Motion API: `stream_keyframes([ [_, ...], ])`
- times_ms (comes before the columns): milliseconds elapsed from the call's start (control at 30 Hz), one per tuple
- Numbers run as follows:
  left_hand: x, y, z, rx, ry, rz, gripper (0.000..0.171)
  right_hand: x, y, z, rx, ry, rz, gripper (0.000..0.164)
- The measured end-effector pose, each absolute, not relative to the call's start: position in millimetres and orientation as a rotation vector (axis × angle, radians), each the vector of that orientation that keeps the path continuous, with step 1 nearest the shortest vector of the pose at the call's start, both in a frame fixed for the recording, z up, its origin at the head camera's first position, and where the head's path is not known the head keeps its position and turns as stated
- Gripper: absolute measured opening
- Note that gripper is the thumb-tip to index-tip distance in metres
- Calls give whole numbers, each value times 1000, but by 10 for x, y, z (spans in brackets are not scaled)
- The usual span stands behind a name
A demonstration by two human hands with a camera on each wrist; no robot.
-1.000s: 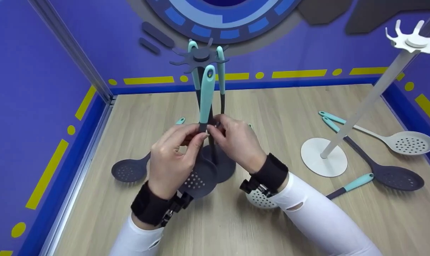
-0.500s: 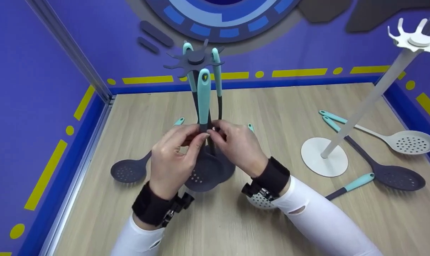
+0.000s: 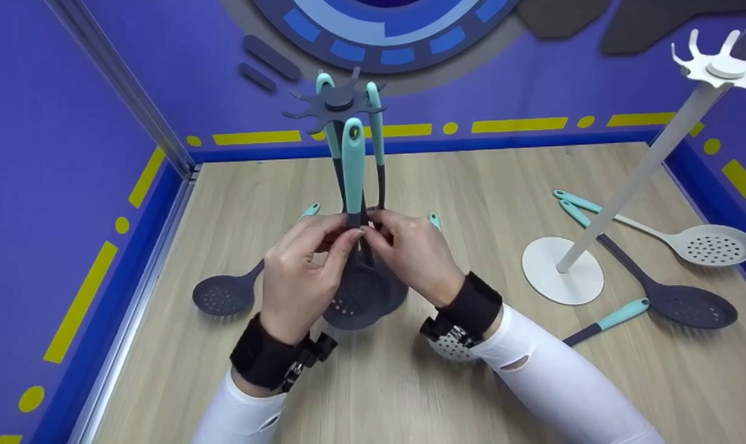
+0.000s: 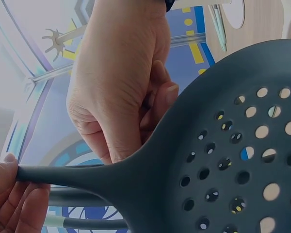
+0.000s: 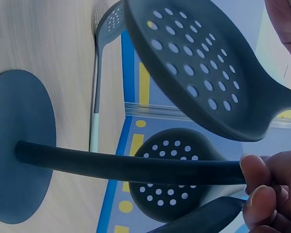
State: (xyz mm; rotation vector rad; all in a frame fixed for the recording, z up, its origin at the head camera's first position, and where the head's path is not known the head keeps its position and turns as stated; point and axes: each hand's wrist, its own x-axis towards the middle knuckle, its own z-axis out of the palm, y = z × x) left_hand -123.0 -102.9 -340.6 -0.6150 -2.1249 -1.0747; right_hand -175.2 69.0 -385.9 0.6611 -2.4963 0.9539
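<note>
My left hand (image 3: 302, 271) pinches the dark neck of a skimmer (image 3: 353, 166), just below its mint handle. The skimmer stands upright with its handle toward the top, in front of a dark utensil stand (image 3: 339, 98). Its round perforated head (image 4: 169, 141) hangs low and fills much of the left wrist view. Curled around the stand's pole (image 5: 111, 166) are the fingers of my right hand (image 3: 417, 253). Two more mint-handled utensils hang from the stand's hooks, one with a handle at the left (image 3: 325, 86), the other at the right (image 3: 376, 129).
A dark skimmer (image 3: 224, 296) lies left on the wooden table. At the right stands a white utensil stand (image 3: 561, 277) with bare hooks. Near it lie a light slotted spoon (image 3: 712, 246), a dark one (image 3: 690, 307) and a mint handle (image 3: 623, 314). A white skimmer (image 3: 452, 346) shows under my right wrist.
The stand and its hanging utensils have shifted slightly left. The held skimmer's handle moved left with it, and its head swung up and inward. Both hands keep their grip.
</note>
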Motion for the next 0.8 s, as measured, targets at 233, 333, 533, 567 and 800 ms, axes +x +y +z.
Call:
stream_keyframes([
  [233, -1230, -1031, -3409, -612, -2134, -1066, 18, -1777, 709, -3895, 656, -2533, 936, 30],
  [333, -1232, -1029, -3413, -611, -2134, -1059, 18, -1783, 718, -3898, 663, -2534, 922, 33],
  [533, -1233, -1031, -3419, -616, -2126, -1047, 18, -1785, 721, -3905, 688, -2524, 930, 37],
  [567, -1232, -1031, -3419, -618, -2124, -1049, 18, -1784, 721, -3906, 690, -2525, 931, 38],
  [800, -1231, -1032, -3417, -625, -2114, -1055, 17, -1780, 721, -3902, 680, -2534, 931, 42],
])
